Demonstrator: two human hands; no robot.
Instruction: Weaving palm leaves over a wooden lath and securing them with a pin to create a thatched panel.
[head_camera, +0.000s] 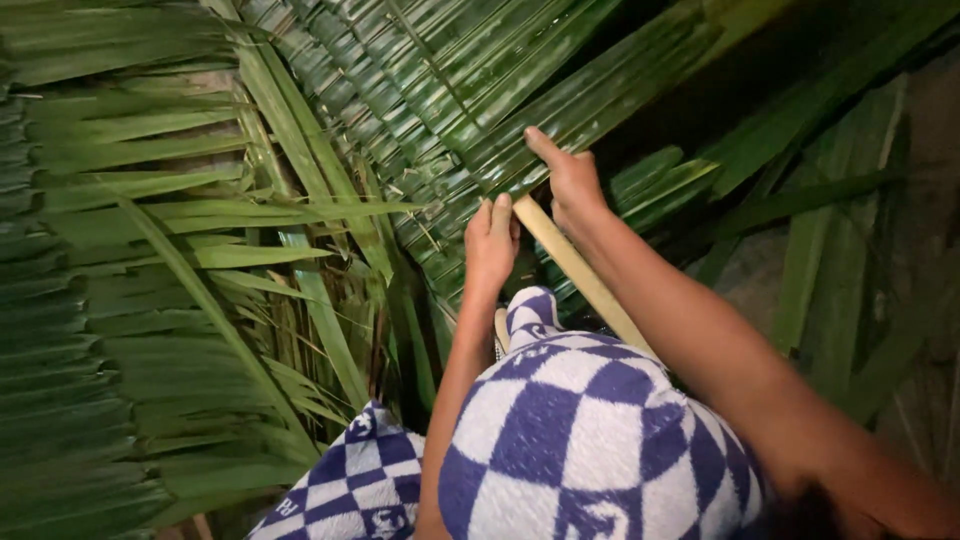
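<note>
My left hand (490, 238) and my right hand (568, 180) reach forward onto a woven mat of green palm leaflets (470, 110). The right hand's fingers press a leaflet edge, with the forefinger stretched up over the weave. The left hand's fingers curl down onto the leaves beside the end of a pale midrib stick (580, 275). That stick runs diagonally down to the right under my right forearm. Whether either hand pinches a leaflet is hidden by the fingers.
Loose green palm fronds (150, 250) fan out at the left and far right (830, 200). My knees are covered by blue and white checked cloth (590, 430) at the bottom. Dark bare ground (920, 300) shows at the right edge.
</note>
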